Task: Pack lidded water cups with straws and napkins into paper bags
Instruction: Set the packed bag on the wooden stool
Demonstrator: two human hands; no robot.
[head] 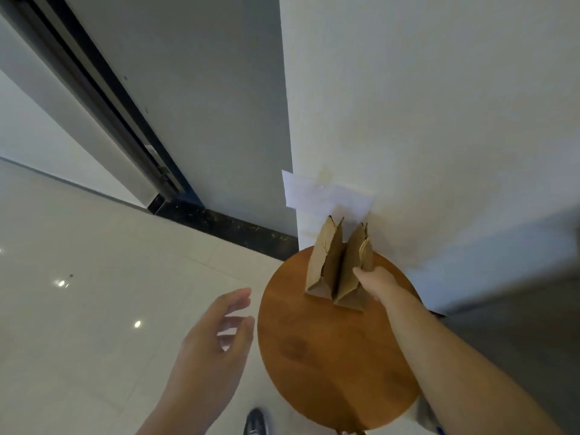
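Two brown paper bags stand side by side on a round wooden table, close to the wall. The left bag stands free, its top pinched shut. My right hand grips the right bag at its right side, thumb on the front face, just below the twine handles. My left hand hovers over the floor left of the table, fingers relaxed and holding nothing. No cups, straws or napkins are in view.
A white wall corner rises right behind the bags, with a sheet of white paper stuck to it. Glossy tiled floor spreads to the left, edged by a black skirting. A dark shoe shows at the bottom.
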